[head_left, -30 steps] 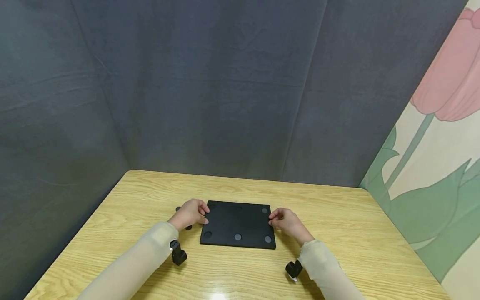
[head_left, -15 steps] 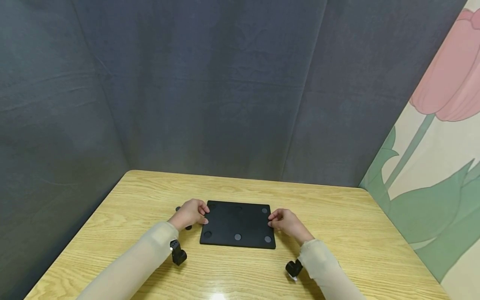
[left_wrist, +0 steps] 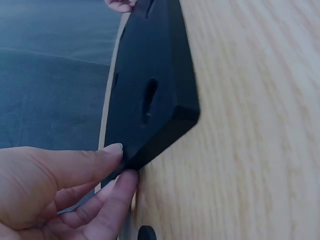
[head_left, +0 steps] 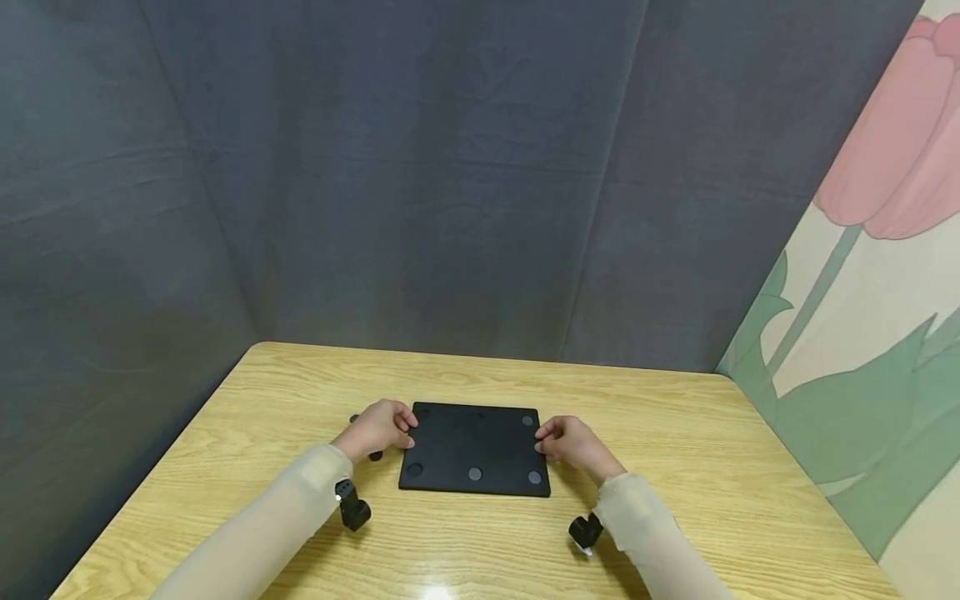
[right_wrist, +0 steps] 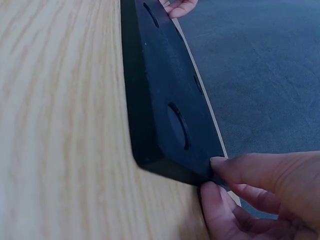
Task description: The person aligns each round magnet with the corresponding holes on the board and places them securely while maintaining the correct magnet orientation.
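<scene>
A flat black rectangular board point(head_left: 480, 450) lies on the wooden table, with several round recesses along its front and back edges. Some of the circles look grey, others dark. My left hand point(head_left: 382, 429) pinches the board's left edge, thumb on top and fingers against the side, as the left wrist view shows. On the opposite short edge, my right hand point(head_left: 573, 444) grips in the same way, its thumb point(right_wrist: 240, 167) over the top face. Small black round pieces point(head_left: 376, 456) sit beside my left hand, which partly covers them.
The light wooden table point(head_left: 450, 542) reaches back to a dark grey-blue curtain point(head_left: 420, 183). A panel with a painted tulip point(head_left: 862, 333) stands along the right side. Black wrist cameras point(head_left: 352, 506) hang from both sleeves.
Both hands keep their hold on the board's edges, and the board stays in place. Only the head view has shifted slightly.
</scene>
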`<state>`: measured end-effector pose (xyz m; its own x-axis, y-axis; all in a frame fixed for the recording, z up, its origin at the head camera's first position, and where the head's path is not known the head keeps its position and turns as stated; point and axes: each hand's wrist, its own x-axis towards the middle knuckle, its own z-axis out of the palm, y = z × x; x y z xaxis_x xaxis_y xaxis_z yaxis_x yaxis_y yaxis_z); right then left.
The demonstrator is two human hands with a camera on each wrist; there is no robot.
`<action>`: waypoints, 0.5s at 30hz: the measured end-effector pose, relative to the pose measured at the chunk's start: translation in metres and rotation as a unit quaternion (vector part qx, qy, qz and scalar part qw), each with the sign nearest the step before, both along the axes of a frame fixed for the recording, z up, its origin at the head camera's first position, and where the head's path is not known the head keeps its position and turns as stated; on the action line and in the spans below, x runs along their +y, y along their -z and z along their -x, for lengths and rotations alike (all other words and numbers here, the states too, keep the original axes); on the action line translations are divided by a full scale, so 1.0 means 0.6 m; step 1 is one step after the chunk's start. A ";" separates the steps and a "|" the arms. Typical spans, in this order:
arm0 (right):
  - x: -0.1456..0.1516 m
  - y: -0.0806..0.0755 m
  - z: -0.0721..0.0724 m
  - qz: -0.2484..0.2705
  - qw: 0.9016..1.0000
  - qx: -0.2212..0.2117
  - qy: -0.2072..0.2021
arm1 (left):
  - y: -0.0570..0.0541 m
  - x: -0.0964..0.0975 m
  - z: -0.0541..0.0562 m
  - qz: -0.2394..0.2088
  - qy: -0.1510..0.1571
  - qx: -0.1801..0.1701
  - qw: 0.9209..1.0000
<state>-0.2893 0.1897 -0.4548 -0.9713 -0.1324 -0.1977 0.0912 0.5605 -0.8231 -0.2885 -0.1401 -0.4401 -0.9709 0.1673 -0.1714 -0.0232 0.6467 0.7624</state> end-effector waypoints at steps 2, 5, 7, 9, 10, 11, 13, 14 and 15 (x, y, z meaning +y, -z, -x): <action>0.000 0.001 0.000 0.000 1.000 0.001 -0.002 | 0.000 -0.003 -0.001 -0.007 0.004 -0.005 1.000; -0.001 0.002 0.000 0.000 1.000 0.002 0.001 | -0.002 -0.007 -0.001 -0.030 0.010 -0.018 0.999; -0.001 0.002 -0.001 -0.002 1.000 0.003 0.002 | -0.004 -0.012 0.000 -0.048 0.018 -0.023 0.998; -0.001 0.002 -0.001 -0.004 1.000 0.003 0.003 | -0.009 -0.019 0.001 -0.068 0.024 -0.026 0.997; -0.001 0.002 -0.001 -0.004 1.000 0.003 0.004 | -0.012 -0.022 0.001 -0.074 0.026 -0.024 0.997; -0.001 0.003 -0.001 -0.004 1.000 0.003 0.004 | -0.015 -0.025 0.002 -0.078 0.027 -0.022 0.996; -0.001 0.003 -0.001 -0.006 1.000 0.002 0.006 | -0.024 -0.033 0.002 -0.081 0.028 -0.016 0.996; -0.001 0.003 -0.001 -0.006 1.000 0.002 0.007 | -0.029 -0.037 0.002 -0.081 0.026 -0.012 0.996; -0.001 0.003 -0.001 -0.008 1.000 0.001 0.007 | -0.035 -0.041 0.003 -0.081 0.025 -0.009 0.996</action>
<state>-0.2890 0.1889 -0.4565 -0.9737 -0.1147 -0.1969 0.0973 0.5718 -0.8146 -0.2900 -0.1648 -0.4190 -0.9578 0.2420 -0.1549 -0.0081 0.5161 0.8565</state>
